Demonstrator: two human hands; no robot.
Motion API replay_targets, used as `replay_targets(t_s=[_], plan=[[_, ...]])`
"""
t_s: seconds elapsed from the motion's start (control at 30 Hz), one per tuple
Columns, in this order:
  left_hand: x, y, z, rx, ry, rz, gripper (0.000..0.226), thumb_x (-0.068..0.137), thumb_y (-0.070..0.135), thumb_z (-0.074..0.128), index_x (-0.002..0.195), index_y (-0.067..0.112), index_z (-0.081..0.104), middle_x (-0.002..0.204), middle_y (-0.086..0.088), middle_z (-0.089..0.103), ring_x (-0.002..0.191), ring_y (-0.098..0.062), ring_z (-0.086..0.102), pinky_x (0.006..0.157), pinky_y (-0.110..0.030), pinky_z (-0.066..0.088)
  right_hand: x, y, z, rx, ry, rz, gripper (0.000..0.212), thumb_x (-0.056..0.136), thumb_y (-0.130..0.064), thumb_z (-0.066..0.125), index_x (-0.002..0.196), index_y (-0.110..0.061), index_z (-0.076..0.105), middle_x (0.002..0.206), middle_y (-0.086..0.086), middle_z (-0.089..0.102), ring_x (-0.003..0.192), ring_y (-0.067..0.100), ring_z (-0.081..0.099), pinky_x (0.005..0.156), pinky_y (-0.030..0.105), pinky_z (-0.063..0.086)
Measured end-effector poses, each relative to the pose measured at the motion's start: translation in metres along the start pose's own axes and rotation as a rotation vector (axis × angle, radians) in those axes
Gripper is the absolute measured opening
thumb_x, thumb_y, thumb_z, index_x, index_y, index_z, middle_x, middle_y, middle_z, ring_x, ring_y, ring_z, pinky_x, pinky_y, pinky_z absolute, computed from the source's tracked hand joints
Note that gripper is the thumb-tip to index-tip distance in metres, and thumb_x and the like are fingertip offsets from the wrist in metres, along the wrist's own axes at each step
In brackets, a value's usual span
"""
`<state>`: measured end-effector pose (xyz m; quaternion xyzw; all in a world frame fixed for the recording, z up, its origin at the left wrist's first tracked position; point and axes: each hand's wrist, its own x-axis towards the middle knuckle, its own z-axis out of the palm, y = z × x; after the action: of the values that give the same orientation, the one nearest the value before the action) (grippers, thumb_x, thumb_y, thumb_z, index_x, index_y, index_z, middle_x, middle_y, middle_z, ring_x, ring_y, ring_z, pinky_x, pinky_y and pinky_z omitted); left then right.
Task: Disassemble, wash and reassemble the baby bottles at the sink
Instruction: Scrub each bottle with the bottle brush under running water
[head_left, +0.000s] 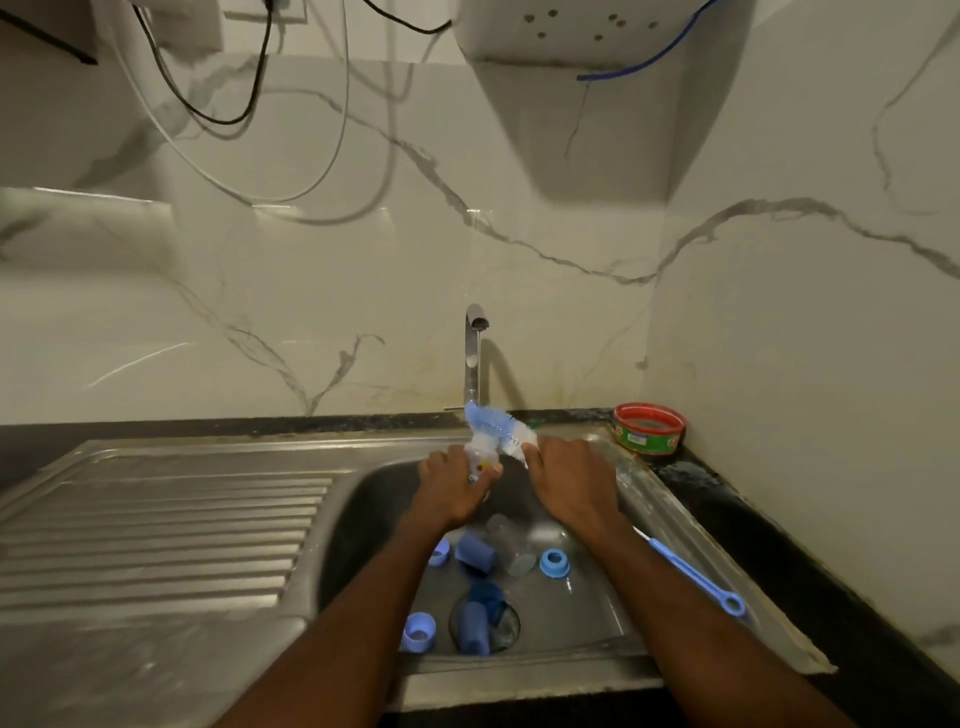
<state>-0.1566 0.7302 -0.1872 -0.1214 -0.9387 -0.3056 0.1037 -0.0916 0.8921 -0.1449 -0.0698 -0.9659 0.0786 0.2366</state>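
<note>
Now hands raised, gripping bottle, brush

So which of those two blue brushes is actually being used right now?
The big bristly brush, held by the right hand against the bottle. The thin one lies untouched on the sink's right rim.

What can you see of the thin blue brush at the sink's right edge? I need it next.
The thin blue brush is a slim, light blue wand that looks plastic, with a ring loop at its near end. It lies flat and diagonal on the steel sink rim, beside the right forearm. Its far end is hidden behind that arm. Neither hand holds it.
</note>
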Motion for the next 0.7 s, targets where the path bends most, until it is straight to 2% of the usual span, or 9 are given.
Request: replay_targets(t_s=[0.07,0.13,0.2,0.3,0.43,0.53,0.63,0.7], plan=[[-0.001,0.007,-0.003,0.085,-0.003,-0.018,0.063,0.097,0.061,0.049,0.134,0.010,0.050,0.133,-0.015,0.055,0.125,-0.033,0.048,0.106,-0.043,0.038,0.000,-0.001,-0.001,0.002,0.008,-0.004,0.044,0.106,-0.050,0.033,0.118,-0.020,0.064,0.109,0.009,0.071,0.098,0.028,0.066,0.072,0.035,0.042],[-0.006,0.014,-0.004,0.059,-0.008,0.019,0.061,0.095,0.060,0.056,0.125,0.008,0.058,0.124,-0.015,0.063,0.117,-0.034,0.057,0.100,-0.044,0.044,-0.001,-0.003,0.000,0.015,-0.011,0.002,0.044,0.106,-0.050,0.034,0.120,-0.020,0.064,0.111,0.010,0.070,0.100,0.029,0.066,0.072,0.035,0.042],[-0.014,0.018,-0.001,-0.008,-0.023,0.056,0.049,0.094,0.049,0.065,0.114,0.004,0.064,0.112,-0.016,0.067,0.106,-0.031,0.063,0.093,-0.043,0.050,0.000,-0.002,0.003,0.029,-0.030,0.007,0.044,0.106,-0.049,0.036,0.123,-0.019,0.064,0.114,0.011,0.069,0.103,0.030,0.066,0.074,0.035,0.041],[-0.025,0.019,0.004,-0.029,-0.047,0.059,0.037,0.093,0.034,0.070,0.107,0.000,0.068,0.103,-0.015,0.069,0.097,-0.027,0.065,0.088,-0.039,0.052,0.004,0.000,0.009,0.015,-0.061,0.001,0.045,0.105,-0.050,0.037,0.122,-0.018,0.064,0.117,0.011,0.069,0.105,0.031,0.065,0.077,0.037,0.044],[-0.024,0.006,0.013,-0.035,-0.072,0.047,0.036,0.091,0.039,0.071,0.107,0.008,0.067,0.101,-0.008,0.068,0.092,-0.021,0.066,0.086,-0.039,0.056,0.007,0.001,0.017,-0.033,-0.102,-0.020,0.046,0.105,-0.050,0.038,0.127,-0.018,0.064,0.121,0.010,0.068,0.108,0.028,0.064,0.078,0.035,0.043],[-0.013,-0.002,0.015,-0.019,-0.050,0.042,0.031,0.089,0.038,0.072,0.099,0.009,0.069,0.093,-0.008,0.070,0.087,-0.024,0.068,0.082,-0.041,0.058,0.009,0.002,0.019,-0.048,-0.090,-0.047,0.045,0.105,-0.050,0.040,0.124,-0.019,0.065,0.118,0.009,0.069,0.106,0.028,0.064,0.076,0.034,0.040],[-0.004,-0.006,0.015,-0.012,0.000,0.033,0.028,0.089,0.028,0.073,0.108,0.007,0.068,0.101,-0.010,0.070,0.093,-0.023,0.068,0.087,-0.038,0.056,0.011,0.005,0.026,-0.067,-0.111,-0.039,0.046,0.104,-0.052,0.039,0.124,-0.019,0.065,0.119,0.010,0.068,0.105,0.030,0.064,0.082,0.038,0.048],[0.002,-0.010,0.015,-0.039,0.061,-0.036,0.033,0.092,0.026,0.071,0.118,0.007,0.063,0.109,-0.008,0.068,0.098,-0.021,0.065,0.089,-0.034,0.054,0.013,0.006,0.029,-0.090,-0.167,-0.033,0.047,0.104,-0.051,0.039,0.126,-0.018,0.063,0.121,0.012,0.067,0.107,0.031,0.064,0.086,0.040,0.049]])
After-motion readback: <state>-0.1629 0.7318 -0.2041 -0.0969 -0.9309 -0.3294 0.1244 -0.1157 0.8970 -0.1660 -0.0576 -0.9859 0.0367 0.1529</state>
